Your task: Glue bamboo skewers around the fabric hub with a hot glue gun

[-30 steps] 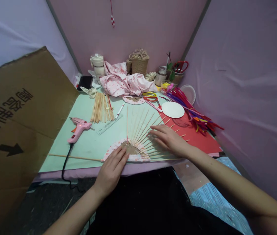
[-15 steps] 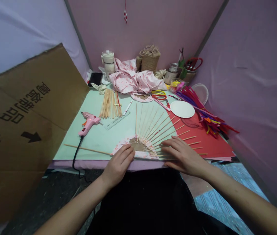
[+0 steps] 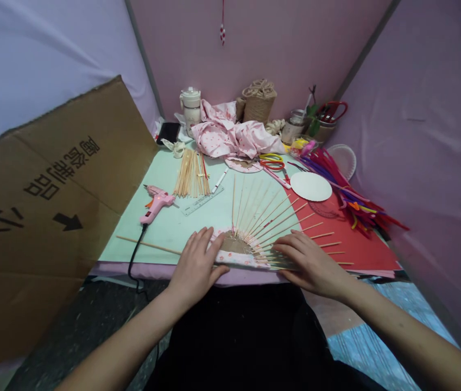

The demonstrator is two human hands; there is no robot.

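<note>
A half-round cardboard piece (image 3: 236, 243) edged with pink-patterned fabric lies at the table's front edge. Thin wooden sticks (image 3: 263, 217) fan out from it to the back and right, and a single stick (image 3: 149, 244) points left. My left hand (image 3: 197, 260) rests on the left end of the fabric edging, fingers stretched and thumb apart along the front. Over the right-hand sticks lies my right hand (image 3: 311, 263), its fingers extended and its thumb lower at the front edge. Both hands hide parts of the fan-shaped piece beneath them.
A pink glue gun (image 3: 159, 203) with a black cord lies left, beside a large cardboard panel (image 3: 71, 190). Behind are loose sticks (image 3: 191, 174), a ruler (image 3: 201, 202), crumpled fabric (image 3: 234, 136) and scissors (image 3: 272, 161). A white disc (image 3: 310, 186) and pipe cleaners (image 3: 348, 190) lie right.
My left hand has spread its fingers and shifted slightly leftward along the fabric edge, its thumb now apart. My right hand stays over the sticks. The whole view has shifted a little.
</note>
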